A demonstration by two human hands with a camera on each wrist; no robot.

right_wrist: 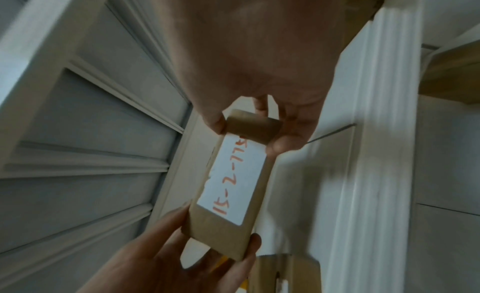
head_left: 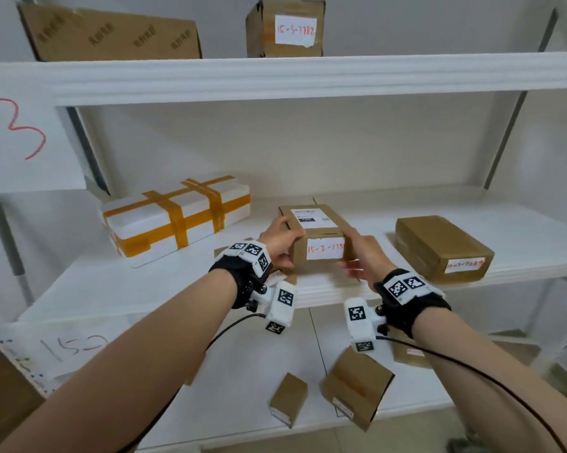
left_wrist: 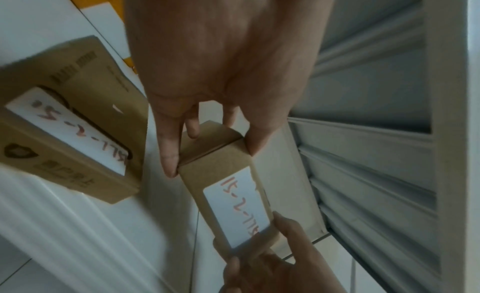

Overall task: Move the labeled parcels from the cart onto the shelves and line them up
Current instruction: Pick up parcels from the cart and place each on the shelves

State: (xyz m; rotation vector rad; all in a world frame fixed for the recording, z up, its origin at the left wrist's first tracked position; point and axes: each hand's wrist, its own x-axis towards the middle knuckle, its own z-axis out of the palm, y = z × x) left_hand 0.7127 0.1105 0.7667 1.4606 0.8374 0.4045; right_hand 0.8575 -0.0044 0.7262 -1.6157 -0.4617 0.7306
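A small brown cardboard parcel (head_left: 318,233) with a white label in red handwriting is held at the front of the middle shelf (head_left: 144,282). My left hand (head_left: 280,243) grips its left end, thumb on top and fingers around the side. My right hand (head_left: 363,256) grips the right end. The left wrist view shows the parcel (left_wrist: 228,186) pinched by my left hand (left_wrist: 221,61), with the right hand (left_wrist: 272,262) at the far end. The right wrist view shows the same parcel (right_wrist: 233,180) between my right hand (right_wrist: 246,51) and left hand (right_wrist: 161,256). Whether it rests on the shelf I cannot tell.
A white foam box with orange tape (head_left: 177,217) lies at the left of the shelf and a labeled brown box (head_left: 442,246) at the right. Another labeled box (left_wrist: 72,121) sits under my left wrist. Boxes stand on the upper shelf (head_left: 285,27) and lower shelf (head_left: 357,387).
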